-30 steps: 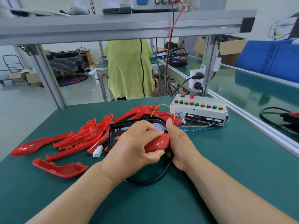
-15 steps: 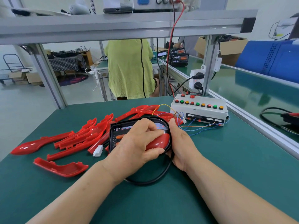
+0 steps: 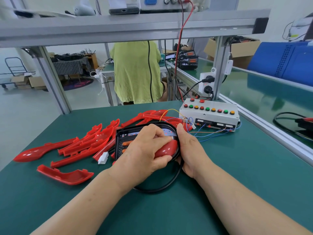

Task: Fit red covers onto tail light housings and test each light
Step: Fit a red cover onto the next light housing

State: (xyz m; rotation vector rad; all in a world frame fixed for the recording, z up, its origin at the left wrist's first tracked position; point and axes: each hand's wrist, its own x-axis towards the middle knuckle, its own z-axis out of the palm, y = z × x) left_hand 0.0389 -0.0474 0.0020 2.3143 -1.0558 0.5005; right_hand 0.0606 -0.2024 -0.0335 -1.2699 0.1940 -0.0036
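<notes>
At the left of the green bench [image 3: 237,175] we saw a pile of loose red covers [image 3: 81,146], with one more cover [image 3: 64,174] lying apart nearer the front edge. A white connector [image 3: 103,158] lay just beside the black tail light housing [image 3: 121,138], which sat mid-bench. The left hand [image 3: 144,153] lay on top of it, fingers curled over a red cover [image 3: 166,149] and thumb at its near edge, gripping it against the housing's right end. The right hand [image 3: 191,150] cupped that rounded end, thumb up along the rim. A black cable [image 3: 162,187] looped beneath the wrists. Thin coloured wires [image 3: 208,134] reached the button box [image 3: 210,116] at the right.
</notes>
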